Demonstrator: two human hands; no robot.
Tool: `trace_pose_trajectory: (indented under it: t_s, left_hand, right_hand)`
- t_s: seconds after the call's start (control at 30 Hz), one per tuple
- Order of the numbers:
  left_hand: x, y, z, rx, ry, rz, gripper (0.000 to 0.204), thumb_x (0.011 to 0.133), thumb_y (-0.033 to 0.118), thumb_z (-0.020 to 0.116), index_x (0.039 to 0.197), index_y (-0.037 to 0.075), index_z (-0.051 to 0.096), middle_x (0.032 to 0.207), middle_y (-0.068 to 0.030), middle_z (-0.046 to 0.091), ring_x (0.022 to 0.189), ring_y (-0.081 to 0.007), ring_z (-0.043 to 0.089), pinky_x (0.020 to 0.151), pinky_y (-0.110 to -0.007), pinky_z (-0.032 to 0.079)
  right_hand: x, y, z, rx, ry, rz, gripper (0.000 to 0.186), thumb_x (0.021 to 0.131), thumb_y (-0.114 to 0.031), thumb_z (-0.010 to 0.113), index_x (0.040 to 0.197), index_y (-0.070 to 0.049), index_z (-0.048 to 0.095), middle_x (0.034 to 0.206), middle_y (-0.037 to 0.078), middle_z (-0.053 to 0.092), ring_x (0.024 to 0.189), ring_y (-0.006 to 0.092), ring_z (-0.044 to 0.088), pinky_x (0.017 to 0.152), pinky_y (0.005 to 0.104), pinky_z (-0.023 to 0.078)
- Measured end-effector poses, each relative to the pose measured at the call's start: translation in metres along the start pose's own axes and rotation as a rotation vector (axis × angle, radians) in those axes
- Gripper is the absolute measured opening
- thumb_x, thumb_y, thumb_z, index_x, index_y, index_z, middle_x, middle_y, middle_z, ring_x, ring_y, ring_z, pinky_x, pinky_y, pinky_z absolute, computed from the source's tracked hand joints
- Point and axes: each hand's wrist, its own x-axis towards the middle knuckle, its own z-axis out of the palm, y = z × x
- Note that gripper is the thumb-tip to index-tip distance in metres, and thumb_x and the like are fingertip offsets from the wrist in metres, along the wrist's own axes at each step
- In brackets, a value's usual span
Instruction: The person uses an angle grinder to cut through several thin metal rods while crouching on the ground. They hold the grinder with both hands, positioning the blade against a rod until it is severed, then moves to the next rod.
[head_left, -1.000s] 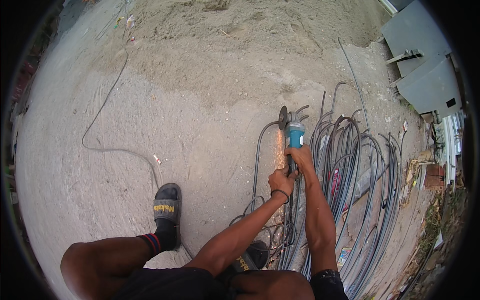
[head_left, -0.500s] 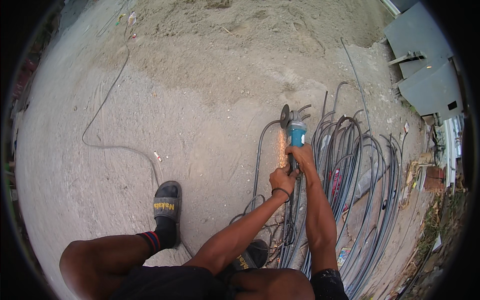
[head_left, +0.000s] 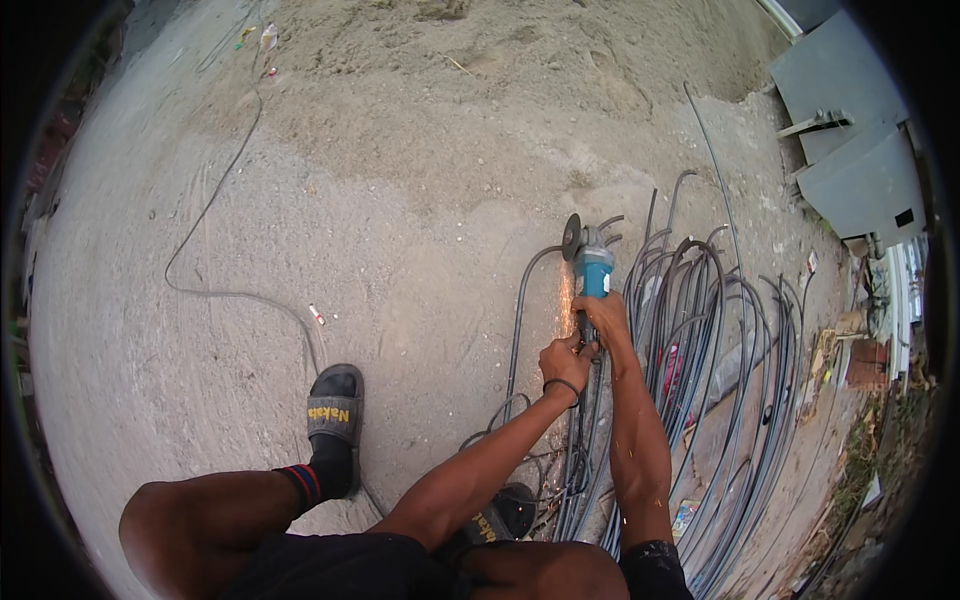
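My right hand [head_left: 606, 318] is wrapped round the teal body of an angle grinder [head_left: 593, 270]. My left hand [head_left: 566, 360] grips its dark rear part, just below and left of the right one. The cutting disc [head_left: 572, 237] stands on edge at the grinder's head, and orange sparks [head_left: 563, 300] stream from it toward me, down beside my hands. Long bent steel rods [head_left: 718, 300] lie under and around the grinder, bundled to the right. What exactly the disc touches is hard to make out.
My sandaled left foot [head_left: 335, 420] rests on dusty concrete. A thin cable [head_left: 240, 294] snakes across the left. Loose sand [head_left: 480, 60] covers the far ground. Grey metal panels [head_left: 850, 170], scrap and weeds line the right edge; small litter is scattered about.
The grinder and both hands hold nearly the same position, with a very small shift in the whole view. Sparks keep streaming, and some now show over my right forearm.
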Motion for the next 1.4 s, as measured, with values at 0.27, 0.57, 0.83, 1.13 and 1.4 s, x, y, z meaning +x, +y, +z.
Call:
trace_pose_trajectory:
  t_s: [0.27,0.57,0.83,1.13,1.4]
  left_hand:
    - [-0.001,0.008,-0.003,0.031,-0.023,0.01,0.038,0.08,0.031,0.08,0.103,0.001,0.075,0.088,-0.026,0.071,0.085,-0.041,0.07,0.077,-0.045,0.054]
    - [0.0,0.009,-0.009,0.07,-0.025,-0.012,0.039,0.081,0.031,0.079,0.105,0.001,0.075,0.085,-0.0265,0.071,0.083,-0.0408,0.07,0.078,-0.045,0.054]
    - [-0.004,0.007,-0.007,0.037,-0.002,0.011,0.036,0.082,0.03,0.078,0.104,0.001,0.075,0.087,-0.0261,0.071,0.084,-0.0408,0.07,0.077,-0.045,0.054]
    - [-0.013,-0.003,0.001,0.053,-0.033,0.055,0.041,0.084,0.03,0.075,0.117,0.004,0.072,0.088,-0.0281,0.069,0.084,-0.0438,0.069,0.078,-0.047,0.054]
    - [-0.019,0.002,-0.001,0.095,-0.04,0.057,0.04,0.083,0.029,0.076,0.115,0.004,0.073,0.087,-0.0278,0.069,0.083,-0.0433,0.069,0.077,-0.047,0.054]
  right_hand:
    - [0.001,0.0,-0.003,-0.008,0.022,-0.027,0.031,0.056,-0.015,0.076,0.073,0.007,0.063,0.072,0.013,0.062,0.059,0.0249,0.056,0.053,0.0423,0.044]
    - [-0.014,-0.018,-0.001,0.018,-0.053,0.029,0.027,0.058,-0.014,0.074,0.072,0.006,0.063,0.071,0.012,0.063,0.058,0.0237,0.056,0.051,0.041,0.043]
    - [-0.02,-0.023,-0.006,0.05,-0.044,0.057,0.031,0.058,-0.013,0.074,0.08,0.006,0.064,0.076,0.014,0.063,0.06,0.0263,0.057,0.053,0.0417,0.044]
    - [-0.019,0.002,-0.004,0.003,-0.024,-0.047,0.038,0.055,-0.019,0.075,0.081,0.008,0.067,0.079,0.019,0.069,0.072,0.0295,0.067,0.067,0.0386,0.051]
    - [-0.012,0.016,-0.004,0.007,0.003,0.003,0.037,0.056,-0.019,0.075,0.08,0.008,0.067,0.081,0.02,0.069,0.073,0.0312,0.067,0.068,0.0389,0.051]
